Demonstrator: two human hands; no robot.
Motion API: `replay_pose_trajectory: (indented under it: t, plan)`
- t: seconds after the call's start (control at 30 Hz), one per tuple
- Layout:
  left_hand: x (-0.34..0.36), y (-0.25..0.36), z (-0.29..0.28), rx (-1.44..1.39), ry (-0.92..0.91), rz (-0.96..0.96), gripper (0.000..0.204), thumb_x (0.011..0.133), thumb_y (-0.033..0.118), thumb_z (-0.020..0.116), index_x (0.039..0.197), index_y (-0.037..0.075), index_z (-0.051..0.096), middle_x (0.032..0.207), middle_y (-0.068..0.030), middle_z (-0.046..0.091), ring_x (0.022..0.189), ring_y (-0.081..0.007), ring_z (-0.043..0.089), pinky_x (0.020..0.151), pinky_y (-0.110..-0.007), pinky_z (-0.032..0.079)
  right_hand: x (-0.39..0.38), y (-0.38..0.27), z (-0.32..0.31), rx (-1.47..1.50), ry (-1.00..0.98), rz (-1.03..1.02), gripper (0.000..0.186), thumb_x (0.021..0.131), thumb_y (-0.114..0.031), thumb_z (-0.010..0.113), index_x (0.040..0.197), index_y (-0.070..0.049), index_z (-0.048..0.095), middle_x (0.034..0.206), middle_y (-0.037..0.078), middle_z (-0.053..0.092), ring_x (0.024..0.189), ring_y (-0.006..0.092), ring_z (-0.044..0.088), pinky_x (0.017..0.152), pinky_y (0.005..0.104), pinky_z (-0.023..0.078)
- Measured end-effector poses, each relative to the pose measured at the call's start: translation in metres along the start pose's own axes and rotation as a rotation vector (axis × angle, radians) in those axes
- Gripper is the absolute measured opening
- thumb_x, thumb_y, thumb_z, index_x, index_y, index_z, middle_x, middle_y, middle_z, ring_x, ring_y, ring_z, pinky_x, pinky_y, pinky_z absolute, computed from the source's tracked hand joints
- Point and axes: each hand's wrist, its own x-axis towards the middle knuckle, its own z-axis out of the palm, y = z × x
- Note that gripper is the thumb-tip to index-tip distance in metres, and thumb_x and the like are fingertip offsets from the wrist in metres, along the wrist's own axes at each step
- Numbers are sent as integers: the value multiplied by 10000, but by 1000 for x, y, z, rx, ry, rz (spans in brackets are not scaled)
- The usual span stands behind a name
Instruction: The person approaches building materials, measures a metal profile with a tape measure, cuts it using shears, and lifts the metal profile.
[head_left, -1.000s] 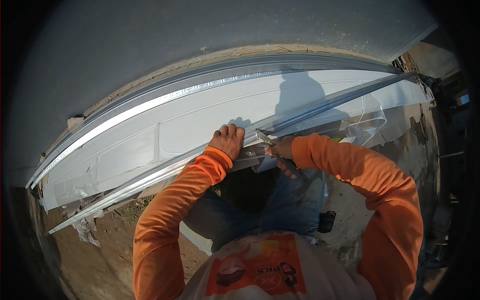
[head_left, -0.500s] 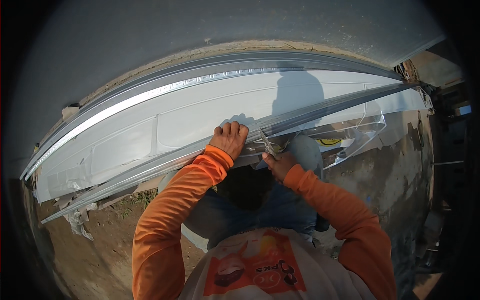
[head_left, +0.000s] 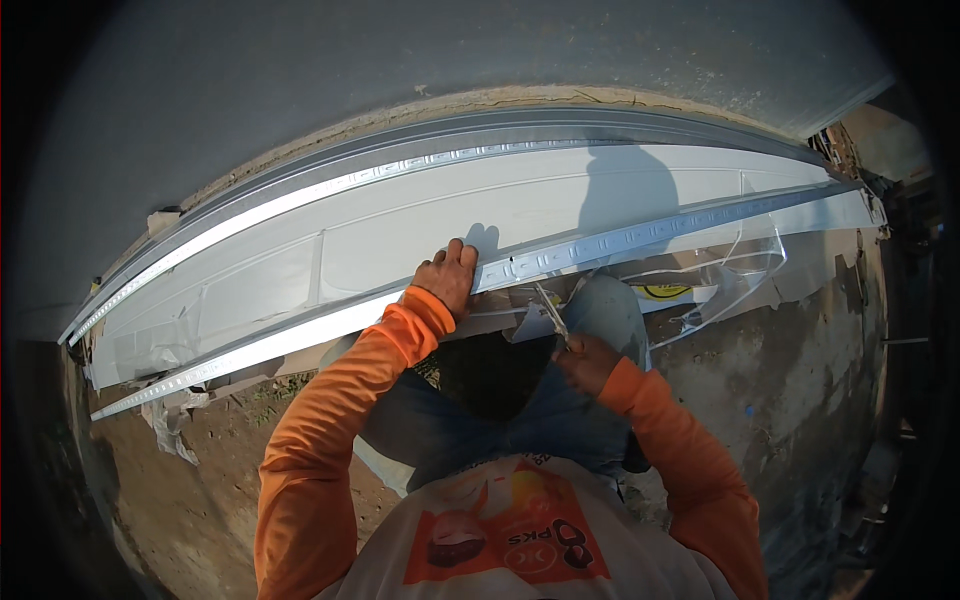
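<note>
A long galvanized metal channel point(head_left: 590, 243) lies slantwise across in front of me, its embossed flat face turned up. My left hand point(head_left: 447, 274) is closed over the channel near its middle. Just right of those fingers, a small dark notch shows at the channel's upper edge. Lower right of it, my right hand point(head_left: 588, 362) grips metal snips point(head_left: 553, 315) by the handles. Their jaws point up and left, a little below the channel and apart from it. The handles are mostly hidden in my fist.
White panels point(head_left: 400, 225) in clear plastic lie beneath the channel. Beyond them, more metal channels point(head_left: 330, 185) run along the base of a grey wall point(head_left: 450, 50). Torn clear wrapping point(head_left: 740, 270) spreads at right over cardboard. My knees point(head_left: 603, 310) are close below the channel.
The channel has been rolled over, so its embossed face now shows. My right hand has drawn the snips down and right, away from the channel. My left hand still holds it.
</note>
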Motion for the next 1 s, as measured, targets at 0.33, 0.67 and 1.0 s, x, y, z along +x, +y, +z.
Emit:
replay_pose_trajectory:
  t: [0.33, 0.67, 1.0]
  plan:
    - [3, -6, 12, -98, 71, 109, 430, 733, 266, 652, 995, 19, 417, 937, -166, 502, 794, -340, 611, 671, -388, 527, 20, 13, 23, 146, -11, -109, 203, 810, -225, 535, 800, -22, 541, 665, 53, 518, 593, 143, 520, 533, 297, 427]
    - [6, -11, 15, -143, 93, 151, 397, 778, 310, 604, 1016, 12, 491, 935, -164, 530, 794, -351, 603, 656, -422, 522, 36, 9, 34, 175, 113, -130, 245, 766, -253, 560, 770, -9, 576, 649, 138, 555, 667, 295, 548, 663, 369, 431]
    - [6, -11, 18, -103, 63, 162, 410, 776, 295, 605, 1029, 2, 468, 958, -173, 528, 816, -356, 600, 661, -422, 522, 40, -20, 45, 372, 147, 236, 279, 774, -294, 585, 834, -22, 604, 743, 156, 610, 767, 359, 581, 682, 418, 441]
